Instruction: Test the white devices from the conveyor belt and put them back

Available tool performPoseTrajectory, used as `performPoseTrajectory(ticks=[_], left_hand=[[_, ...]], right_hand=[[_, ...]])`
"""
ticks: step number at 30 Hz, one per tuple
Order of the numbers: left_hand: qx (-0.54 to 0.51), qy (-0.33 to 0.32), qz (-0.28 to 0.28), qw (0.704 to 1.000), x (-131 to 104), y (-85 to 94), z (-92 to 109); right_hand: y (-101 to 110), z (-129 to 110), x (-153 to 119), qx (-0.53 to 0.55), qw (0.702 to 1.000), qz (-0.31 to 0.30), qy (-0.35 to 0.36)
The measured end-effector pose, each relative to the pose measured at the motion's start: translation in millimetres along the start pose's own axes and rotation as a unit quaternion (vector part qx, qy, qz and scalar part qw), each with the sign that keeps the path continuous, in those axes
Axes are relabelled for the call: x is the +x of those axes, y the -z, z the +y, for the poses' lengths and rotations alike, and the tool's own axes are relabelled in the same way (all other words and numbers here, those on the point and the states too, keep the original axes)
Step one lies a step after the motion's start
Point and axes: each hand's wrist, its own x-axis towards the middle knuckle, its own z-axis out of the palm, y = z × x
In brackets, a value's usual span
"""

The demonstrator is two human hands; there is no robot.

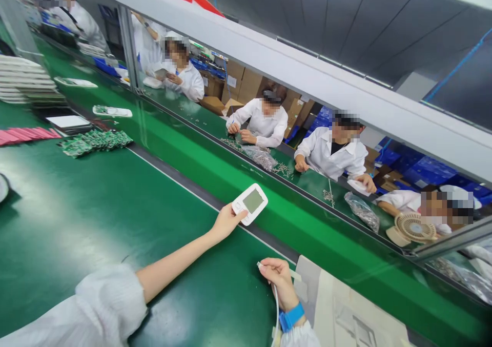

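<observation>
My left hand [226, 222] is closed on the lower left edge of a white handheld device [258, 195] with a grey screen, its thumb on the front near the buttons. The device is tilted, over the near edge of the green conveyor belt. Lower and to the right, my right hand [280, 281] pinches the small white plug of a white cable [277, 308], which hangs down past the wrist. A blue band [291, 317] is around my right wrist. Plug and device are apart.
Green circuit boards [96, 142], pink pieces [26, 135] and stacked white trays [25, 80] lie at the left. A pale fixture [338, 311] stands at the lower right. Across the belt [200, 175], several people sit by small metal parts, bags and a fan [415, 227].
</observation>
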Motion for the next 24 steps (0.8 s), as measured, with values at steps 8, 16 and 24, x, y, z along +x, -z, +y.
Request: performPoseTrajectory(ticks=[8, 16, 24], left_hand=[[0.324, -0.111, -0.025, 0.939, 37, -69.6, 17], [0.446, -0.234, -0.168, 0.848, 36, -115.6, 15], [0.417, -0.3, -0.085, 0.853, 19, -97.2, 5]], right_hand=[[1, 5, 3, 0.036, 0.999, 0.005, -0.003], [3, 5, 4, 0.055, 0.998, 0.0, -0.012], [10, 8, 4, 0.092, 0.995, 0.023, -0.023]])
